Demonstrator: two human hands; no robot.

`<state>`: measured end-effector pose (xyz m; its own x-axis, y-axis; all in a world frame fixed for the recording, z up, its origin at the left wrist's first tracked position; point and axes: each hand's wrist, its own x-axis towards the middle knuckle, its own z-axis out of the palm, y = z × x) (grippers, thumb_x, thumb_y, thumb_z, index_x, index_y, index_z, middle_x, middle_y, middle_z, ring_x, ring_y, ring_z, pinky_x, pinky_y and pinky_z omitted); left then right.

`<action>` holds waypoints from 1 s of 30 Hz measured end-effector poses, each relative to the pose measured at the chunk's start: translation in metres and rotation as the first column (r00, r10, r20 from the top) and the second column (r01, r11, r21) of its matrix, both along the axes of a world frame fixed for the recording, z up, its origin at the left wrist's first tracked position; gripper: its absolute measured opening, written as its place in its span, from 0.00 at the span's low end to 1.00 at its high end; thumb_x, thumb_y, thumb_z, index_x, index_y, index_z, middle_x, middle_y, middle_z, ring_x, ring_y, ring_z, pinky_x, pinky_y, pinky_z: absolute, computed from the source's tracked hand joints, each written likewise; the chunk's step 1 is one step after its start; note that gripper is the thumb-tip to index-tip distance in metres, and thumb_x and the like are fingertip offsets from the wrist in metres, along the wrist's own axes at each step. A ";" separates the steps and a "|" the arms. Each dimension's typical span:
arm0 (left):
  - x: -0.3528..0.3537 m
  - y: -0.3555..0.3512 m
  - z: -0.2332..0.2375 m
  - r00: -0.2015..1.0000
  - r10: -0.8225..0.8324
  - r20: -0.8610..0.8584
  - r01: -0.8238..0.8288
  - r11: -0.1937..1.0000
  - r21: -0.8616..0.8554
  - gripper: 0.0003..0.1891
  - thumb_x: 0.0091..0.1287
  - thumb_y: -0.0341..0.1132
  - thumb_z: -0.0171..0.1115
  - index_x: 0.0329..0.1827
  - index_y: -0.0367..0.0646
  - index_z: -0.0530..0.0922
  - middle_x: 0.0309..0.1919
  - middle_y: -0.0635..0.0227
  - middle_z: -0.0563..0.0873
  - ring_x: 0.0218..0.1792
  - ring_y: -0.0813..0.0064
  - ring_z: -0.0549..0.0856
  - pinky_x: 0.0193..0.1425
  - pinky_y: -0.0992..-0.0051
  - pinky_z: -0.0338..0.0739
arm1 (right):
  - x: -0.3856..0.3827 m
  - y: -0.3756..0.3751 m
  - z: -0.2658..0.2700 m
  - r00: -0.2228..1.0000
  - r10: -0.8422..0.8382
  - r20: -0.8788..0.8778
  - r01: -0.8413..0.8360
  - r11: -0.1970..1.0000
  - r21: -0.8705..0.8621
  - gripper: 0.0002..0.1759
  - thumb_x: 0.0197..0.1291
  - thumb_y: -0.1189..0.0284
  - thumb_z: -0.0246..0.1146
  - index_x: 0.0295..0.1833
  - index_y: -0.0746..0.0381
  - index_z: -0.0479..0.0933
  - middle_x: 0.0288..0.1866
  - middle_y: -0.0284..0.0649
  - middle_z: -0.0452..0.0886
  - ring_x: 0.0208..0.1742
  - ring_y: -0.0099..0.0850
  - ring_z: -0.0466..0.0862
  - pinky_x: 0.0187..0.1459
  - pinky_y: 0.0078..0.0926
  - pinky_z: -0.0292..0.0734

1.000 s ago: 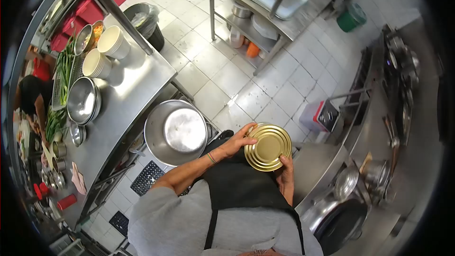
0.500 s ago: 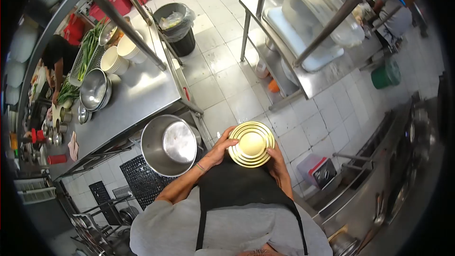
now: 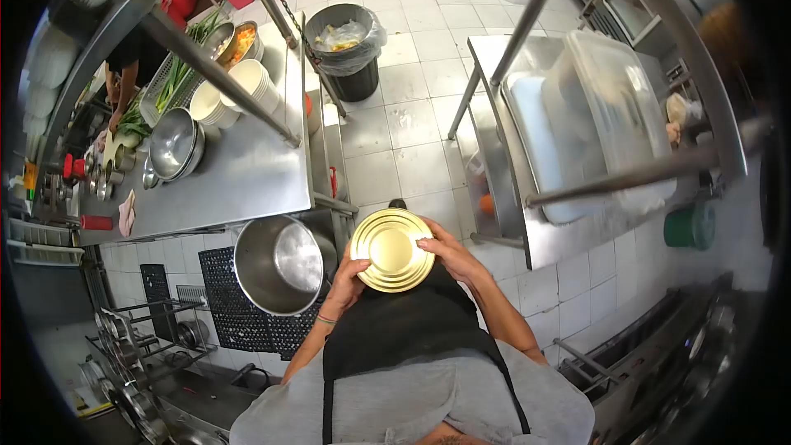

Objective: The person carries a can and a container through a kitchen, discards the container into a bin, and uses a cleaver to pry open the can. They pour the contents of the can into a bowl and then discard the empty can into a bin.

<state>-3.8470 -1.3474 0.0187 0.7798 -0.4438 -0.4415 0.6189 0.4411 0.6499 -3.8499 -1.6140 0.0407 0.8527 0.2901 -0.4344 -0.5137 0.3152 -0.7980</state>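
Note:
A large gold-coloured tin can (image 3: 393, 250) is held in front of my black apron, its round ridged end facing up. My left hand (image 3: 347, 282) grips it at the lower left, the thumb lying over the rim. On the opposite side my right hand (image 3: 449, 249) clasps it, with the thumb pressed on the lid. The fingers under the can are hidden. Just left of my left hand stands a big, deep steel pot (image 3: 280, 266), open at the top.
To the left, a steel table (image 3: 239, 185) carries metal bowls (image 3: 175, 145), white tubs (image 3: 251, 86) and green onions. A lined bin (image 3: 350, 74) stands ahead. On the right, another steel table (image 3: 540, 239) bears a clear plastic container (image 3: 614, 115). A black rubber mat (image 3: 227, 305) covers floor tiles at left.
My view and body have turned to the right, and the surroundings have shifted. Both hands still hold the can, now more to the left of the view; my right thumb lies further over the lid.

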 end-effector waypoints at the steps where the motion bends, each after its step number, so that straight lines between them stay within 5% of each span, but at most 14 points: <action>1: 0.012 -0.001 -0.006 0.999 0.027 -0.032 -0.028 0.999 -0.021 0.41 0.65 0.35 0.63 0.81 0.40 0.57 0.71 0.57 0.73 0.71 0.62 0.75 0.74 0.64 0.70 | 0.019 -0.002 -0.002 1.000 0.029 -0.011 -0.029 0.999 -0.020 0.48 0.66 0.55 0.68 0.83 0.64 0.55 0.71 0.50 0.70 0.71 0.37 0.70 0.71 0.33 0.64; 4: 0.064 -0.008 -0.019 0.992 0.109 -0.055 -0.110 0.994 -0.021 0.41 0.62 0.33 0.63 0.80 0.39 0.58 0.70 0.57 0.74 0.70 0.62 0.76 0.74 0.64 0.71 | 0.088 -0.009 0.005 0.996 0.080 -0.029 -0.082 0.995 -0.057 0.48 0.64 0.55 0.69 0.83 0.61 0.56 0.62 0.48 0.73 0.62 0.36 0.73 0.63 0.32 0.69; 7: 0.138 -0.023 -0.019 0.993 0.118 -0.007 -0.118 0.993 0.009 0.44 0.59 0.34 0.64 0.81 0.39 0.57 0.72 0.57 0.73 0.72 0.63 0.73 0.77 0.66 0.66 | 0.157 -0.019 -0.008 0.998 0.061 0.032 -0.060 0.998 -0.035 0.48 0.63 0.57 0.69 0.83 0.62 0.56 0.62 0.49 0.72 0.62 0.37 0.73 0.64 0.33 0.68; 10: 0.208 -0.039 0.012 0.994 0.081 0.068 -0.086 0.993 0.077 0.48 0.59 0.36 0.66 0.83 0.39 0.53 0.75 0.56 0.69 0.77 0.64 0.67 0.81 0.67 0.57 | 0.219 -0.033 -0.003 0.999 0.045 -0.013 -0.045 0.999 -0.018 0.49 0.60 0.59 0.70 0.82 0.61 0.56 0.68 0.49 0.71 0.70 0.37 0.70 0.71 0.34 0.64; 19: 0.381 -0.088 0.047 0.985 -0.089 0.149 0.068 0.988 0.139 0.50 0.62 0.38 0.68 0.85 0.39 0.49 0.76 0.57 0.66 0.77 0.65 0.65 0.82 0.67 0.55 | 0.370 -0.088 0.044 1.000 -0.004 0.004 0.005 1.000 -0.017 0.47 0.61 0.60 0.70 0.81 0.62 0.58 0.74 0.46 0.70 0.76 0.37 0.67 0.76 0.35 0.58; 21: 0.412 -0.104 0.048 0.990 -0.065 0.129 0.049 0.991 0.128 0.49 0.63 0.37 0.67 0.85 0.39 0.48 0.76 0.58 0.66 0.77 0.65 0.64 0.81 0.67 0.56 | 0.402 -0.102 0.046 0.998 0.015 0.055 -0.011 0.998 -0.065 0.43 0.67 0.58 0.64 0.82 0.63 0.57 0.76 0.48 0.67 0.79 0.37 0.63 0.78 0.35 0.55; 23: 0.446 -0.119 0.041 0.993 -0.036 0.115 0.024 0.994 0.105 0.49 0.64 0.36 0.66 0.85 0.40 0.47 0.76 0.58 0.67 0.77 0.67 0.65 0.81 0.69 0.57 | 0.443 -0.123 0.022 0.988 0.058 0.144 -0.042 0.993 -0.112 0.41 0.72 0.57 0.60 0.82 0.64 0.56 0.78 0.49 0.66 0.80 0.37 0.61 0.80 0.34 0.52; 24: 0.461 -0.124 0.032 0.994 -0.024 0.108 0.016 0.997 0.080 0.49 0.64 0.36 0.66 0.85 0.41 0.47 0.76 0.58 0.67 0.77 0.67 0.65 0.81 0.69 0.57 | 0.463 -0.137 0.011 0.964 0.159 0.212 -0.089 0.948 -0.305 0.40 0.77 0.51 0.54 0.83 0.63 0.54 0.79 0.48 0.64 0.82 0.36 0.58 0.81 0.34 0.48; 30: 0.533 -0.140 0.038 0.978 0.199 0.061 -0.206 0.969 0.139 0.44 0.63 0.33 0.66 0.83 0.41 0.55 0.72 0.63 0.71 0.73 0.67 0.70 0.79 0.68 0.62 | 0.626 -0.147 0.005 0.808 0.484 0.336 -0.467 0.874 -0.136 0.42 0.79 0.46 0.50 0.84 0.62 0.51 0.80 0.44 0.63 0.80 0.34 0.60 0.79 0.33 0.54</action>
<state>-3.3138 -1.4879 0.0570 0.8679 -0.2090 -0.4506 0.4943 0.4539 0.7414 -3.2236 -1.7609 0.0453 0.7096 0.6868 -0.1576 -0.2750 0.0640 -0.9593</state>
